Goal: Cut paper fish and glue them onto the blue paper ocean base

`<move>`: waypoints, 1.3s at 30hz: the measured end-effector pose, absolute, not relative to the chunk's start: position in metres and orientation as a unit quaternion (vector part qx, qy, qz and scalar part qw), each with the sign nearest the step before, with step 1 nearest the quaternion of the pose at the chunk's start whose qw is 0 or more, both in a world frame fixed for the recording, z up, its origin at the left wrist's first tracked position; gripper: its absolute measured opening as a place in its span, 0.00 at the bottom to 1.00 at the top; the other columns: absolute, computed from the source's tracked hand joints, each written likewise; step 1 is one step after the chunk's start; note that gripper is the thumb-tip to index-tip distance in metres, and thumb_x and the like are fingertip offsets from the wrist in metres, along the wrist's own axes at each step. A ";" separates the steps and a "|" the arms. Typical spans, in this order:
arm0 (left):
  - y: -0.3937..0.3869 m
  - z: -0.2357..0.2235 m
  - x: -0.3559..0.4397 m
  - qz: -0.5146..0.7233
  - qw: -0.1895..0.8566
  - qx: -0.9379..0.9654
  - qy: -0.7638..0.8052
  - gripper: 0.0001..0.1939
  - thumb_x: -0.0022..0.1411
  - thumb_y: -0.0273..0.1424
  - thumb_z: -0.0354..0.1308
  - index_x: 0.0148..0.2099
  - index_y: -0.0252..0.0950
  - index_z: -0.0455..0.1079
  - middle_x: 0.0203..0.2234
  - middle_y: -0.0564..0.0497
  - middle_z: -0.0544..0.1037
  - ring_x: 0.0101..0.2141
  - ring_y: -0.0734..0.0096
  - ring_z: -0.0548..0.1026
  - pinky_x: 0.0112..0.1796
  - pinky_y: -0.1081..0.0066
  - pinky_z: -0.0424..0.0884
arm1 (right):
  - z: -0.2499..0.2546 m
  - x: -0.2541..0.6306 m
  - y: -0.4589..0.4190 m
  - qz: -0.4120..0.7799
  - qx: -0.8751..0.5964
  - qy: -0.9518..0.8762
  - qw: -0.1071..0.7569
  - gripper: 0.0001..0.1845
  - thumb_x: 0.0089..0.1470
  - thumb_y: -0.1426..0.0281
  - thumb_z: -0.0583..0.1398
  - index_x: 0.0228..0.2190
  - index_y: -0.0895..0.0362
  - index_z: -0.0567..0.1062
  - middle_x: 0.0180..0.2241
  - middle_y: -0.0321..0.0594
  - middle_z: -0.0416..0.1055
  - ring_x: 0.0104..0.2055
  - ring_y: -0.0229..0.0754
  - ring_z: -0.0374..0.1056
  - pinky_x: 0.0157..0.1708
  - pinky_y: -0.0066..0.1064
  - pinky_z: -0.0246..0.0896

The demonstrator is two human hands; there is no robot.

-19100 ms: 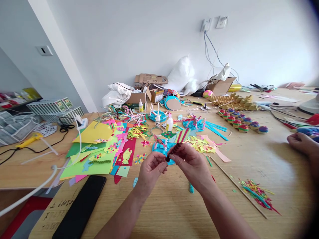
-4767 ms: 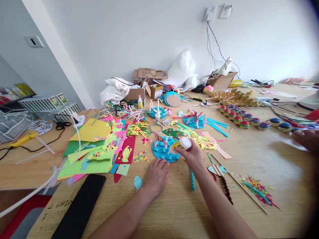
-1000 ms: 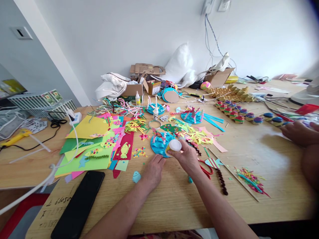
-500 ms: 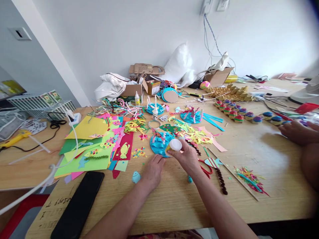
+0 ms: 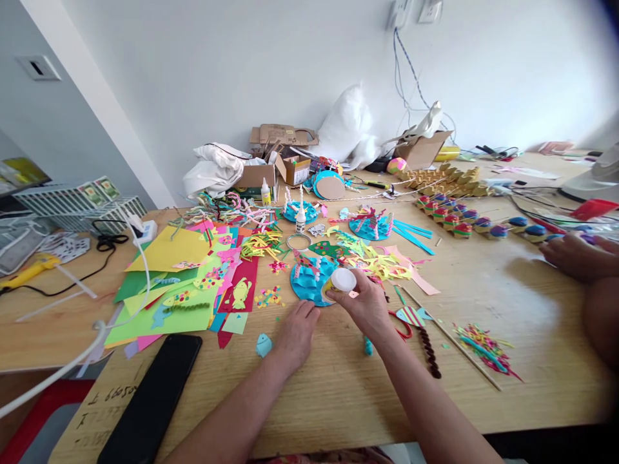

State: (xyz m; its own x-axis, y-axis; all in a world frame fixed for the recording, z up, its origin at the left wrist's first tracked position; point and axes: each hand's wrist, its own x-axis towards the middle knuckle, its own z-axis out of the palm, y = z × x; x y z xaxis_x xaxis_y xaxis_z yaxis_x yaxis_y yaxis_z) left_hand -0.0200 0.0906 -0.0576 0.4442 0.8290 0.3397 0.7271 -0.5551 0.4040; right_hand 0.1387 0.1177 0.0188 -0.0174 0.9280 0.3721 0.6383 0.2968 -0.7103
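Note:
My right hand (image 5: 367,303) is wrapped round a small glue bottle (image 5: 341,281), tipped so that its white base faces me; its nozzle is hidden. The bottle is over a round blue craft base (image 5: 302,287) with wavy blue paper and a pink-and-white twisted piece on it. My left hand (image 5: 297,328) lies on the table with its fingertips at the near edge of the base, holding nothing I can see. A light-blue paper fish (image 5: 264,345) lies left of it. Red-handled scissors (image 5: 402,328) and a striped paper fish (image 5: 411,316) are right of my right hand.
Coloured paper sheets (image 5: 178,303) and a black phone (image 5: 152,393) lie to the left. Paper strips (image 5: 387,258), another glue bottle (image 5: 300,219) and a blue craft base (image 5: 370,225) stand behind. A wooden stick (image 5: 454,341) lies at right, near another person's hand (image 5: 575,258).
The glue bottle and my right hand have shifted very slightly to the right. My left hand stays in place at the base's edge.

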 end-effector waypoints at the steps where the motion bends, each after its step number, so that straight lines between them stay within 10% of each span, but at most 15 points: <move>1: 0.090 -0.057 -0.020 0.253 0.100 0.845 0.461 0.17 0.56 0.17 0.45 0.46 0.33 0.64 0.45 0.45 0.68 0.49 0.63 0.64 0.51 0.57 0.63 | 0.019 0.139 0.118 0.175 -0.566 -0.692 0.412 0.11 0.40 0.62 0.60 0.27 0.56 0.68 0.24 0.34 0.69 0.27 0.38 0.63 0.26 0.27 0.54; 17: 0.088 -0.051 -0.020 0.252 0.118 0.839 0.468 0.17 0.56 0.17 0.44 0.46 0.34 0.64 0.45 0.46 0.68 0.48 0.64 0.64 0.50 0.59 0.65 | 0.018 0.139 0.118 0.201 -0.569 -0.675 0.424 0.11 0.39 0.62 0.61 0.25 0.56 0.68 0.22 0.33 0.68 0.25 0.38 0.63 0.26 0.28 0.56; 29: 0.084 -0.035 -0.019 0.252 0.137 0.834 0.471 0.15 0.57 0.18 0.43 0.41 0.34 0.67 0.40 0.46 0.72 0.44 0.63 0.69 0.46 0.59 0.68 | 0.013 0.157 0.114 0.531 -0.403 -0.288 0.688 0.20 0.35 0.66 0.67 0.34 0.55 0.70 0.31 0.34 0.74 0.33 0.40 0.71 0.33 0.32 0.68; 39: 0.055 -0.002 0.012 0.433 0.535 0.623 0.371 0.26 0.59 0.31 0.52 0.59 0.36 0.54 0.50 0.44 0.69 0.49 0.62 0.68 0.46 0.63 0.69 | 0.020 0.139 0.089 0.666 -0.318 -0.121 0.664 0.11 0.42 0.67 0.63 0.31 0.53 0.70 0.30 0.33 0.76 0.33 0.37 0.72 0.32 0.27 0.70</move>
State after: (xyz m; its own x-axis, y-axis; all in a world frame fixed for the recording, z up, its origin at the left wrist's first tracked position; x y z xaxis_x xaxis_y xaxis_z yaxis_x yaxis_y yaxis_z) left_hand 0.0115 0.0553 -0.0017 0.3488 0.9263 0.1427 0.0000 -0.1522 0.9883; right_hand 0.1394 0.0893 0.0196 0.0845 0.9614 -0.2617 -0.8071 -0.0880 -0.5839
